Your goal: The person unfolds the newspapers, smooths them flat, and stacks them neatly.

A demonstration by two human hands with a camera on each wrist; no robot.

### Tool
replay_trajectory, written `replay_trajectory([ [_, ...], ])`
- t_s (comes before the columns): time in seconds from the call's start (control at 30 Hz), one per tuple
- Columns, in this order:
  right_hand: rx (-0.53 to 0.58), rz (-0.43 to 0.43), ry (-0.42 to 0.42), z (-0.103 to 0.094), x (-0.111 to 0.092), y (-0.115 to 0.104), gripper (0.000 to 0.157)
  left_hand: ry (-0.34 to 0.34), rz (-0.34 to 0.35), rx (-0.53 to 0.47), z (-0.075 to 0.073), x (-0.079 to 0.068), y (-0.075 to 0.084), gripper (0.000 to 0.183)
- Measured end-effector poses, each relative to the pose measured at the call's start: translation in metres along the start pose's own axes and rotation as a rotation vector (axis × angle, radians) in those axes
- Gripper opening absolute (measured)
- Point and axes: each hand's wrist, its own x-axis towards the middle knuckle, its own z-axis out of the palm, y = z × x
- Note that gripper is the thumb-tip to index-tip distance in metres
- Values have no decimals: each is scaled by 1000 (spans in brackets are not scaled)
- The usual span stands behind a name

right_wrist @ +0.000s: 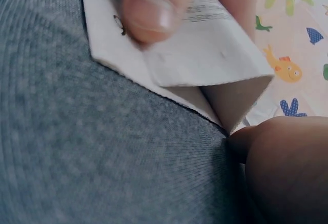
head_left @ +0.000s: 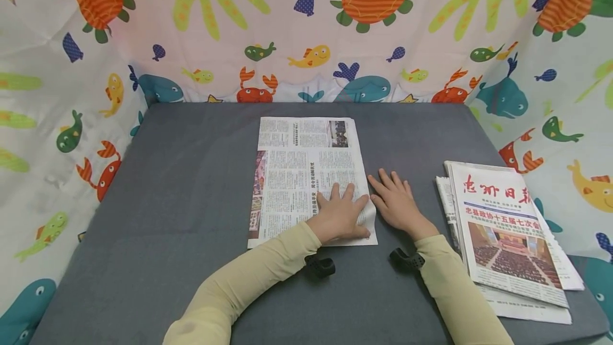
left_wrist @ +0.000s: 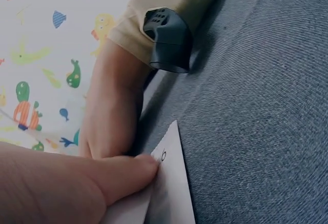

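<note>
A folded newspaper sheet (head_left: 306,169) lies near the middle of the grey table. My left hand (head_left: 337,217) rests on its lower right part with the fingers spread; in the left wrist view the left thumb (left_wrist: 128,175) presses on the paper near its corner. My right hand (head_left: 395,201) lies just outside the sheet's right edge, fingers stretched forward. In the right wrist view the right thumb (right_wrist: 292,152) is right at the edge of the newspaper (right_wrist: 184,65), where a layer stands up in a fold. The right fingers are hidden there.
A stack of newspapers (head_left: 507,228) with a red-lettered front page lies on the right side of the grey table (head_left: 167,185). Curtains (head_left: 287,20) printed with sea animals hang behind and along both sides. Each wrist wears a black band (head_left: 321,266).
</note>
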Motion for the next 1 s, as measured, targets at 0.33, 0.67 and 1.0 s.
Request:
replay_trajectory([
  [0.33,26,15,1,0,0,-1,52,162,32,-105,0,-2,-13,53],
  [0.67,63,26,-10,1,0,-1,62,317,158,-296,-3,-11,-27,62],
  [1.0,39,24,-28,2,1,-1,71,468,107,-467,-23,-30,-40,64],
])
